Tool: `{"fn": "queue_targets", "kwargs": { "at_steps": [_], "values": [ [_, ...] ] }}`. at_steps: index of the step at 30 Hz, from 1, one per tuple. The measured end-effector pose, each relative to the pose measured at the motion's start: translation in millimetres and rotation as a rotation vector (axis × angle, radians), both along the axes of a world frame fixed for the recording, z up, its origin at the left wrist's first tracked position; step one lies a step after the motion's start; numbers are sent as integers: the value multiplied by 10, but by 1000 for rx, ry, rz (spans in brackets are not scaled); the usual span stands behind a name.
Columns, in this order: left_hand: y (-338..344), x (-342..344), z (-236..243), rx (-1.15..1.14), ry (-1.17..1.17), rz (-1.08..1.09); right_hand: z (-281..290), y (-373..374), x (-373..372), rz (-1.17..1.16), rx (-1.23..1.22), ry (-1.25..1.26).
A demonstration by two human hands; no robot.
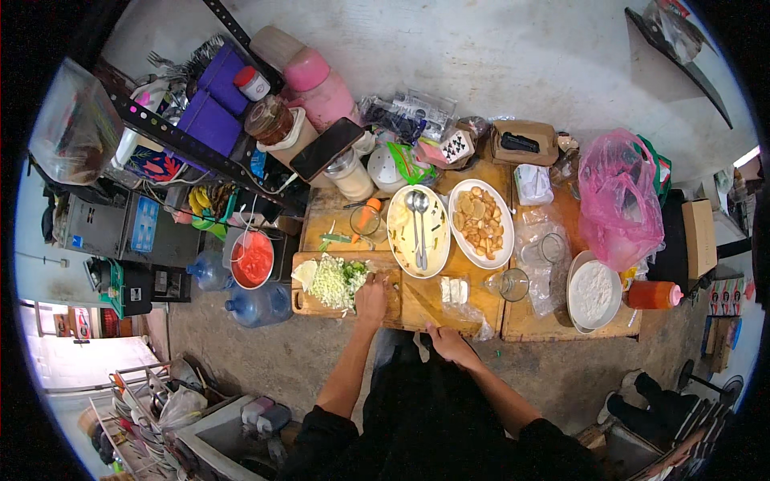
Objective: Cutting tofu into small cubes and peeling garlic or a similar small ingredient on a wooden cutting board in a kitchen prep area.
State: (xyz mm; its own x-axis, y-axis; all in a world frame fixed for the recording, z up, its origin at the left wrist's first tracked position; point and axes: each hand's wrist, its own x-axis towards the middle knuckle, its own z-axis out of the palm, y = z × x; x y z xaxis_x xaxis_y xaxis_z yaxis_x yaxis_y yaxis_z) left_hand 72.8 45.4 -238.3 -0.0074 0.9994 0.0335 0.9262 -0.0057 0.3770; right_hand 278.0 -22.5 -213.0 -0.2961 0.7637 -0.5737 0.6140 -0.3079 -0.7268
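Your chopped cabbage (pixel 327 282) sits in a loose, pale green-and-white heap of fine bits on the wooden cutting board (pixel 391 305), at the near left of the table (pixel 483 319), with darker, leafier greens (pixel 355 275) along its right side and a pale wedge (pixel 305 273) at its left. Your left hand (pixel 370 301) reaches down at the heap's right edge, though you cannot tell whether its grip is clamped on anything. Your right hand (pixel 454 346) has its grip closed around a knife (pixel 419 305).
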Motion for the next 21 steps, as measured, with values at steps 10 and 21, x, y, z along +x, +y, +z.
{"fn": "queue_targets", "kwargs": {
  "at_steps": [10,21],
  "values": [
    [-17,24,1,-19,-46,32,58,-18,13,-110,42,117],
    [64,-125,91,-400,-1077,205,97,-12,2,-91,3,82]
  ]
}}
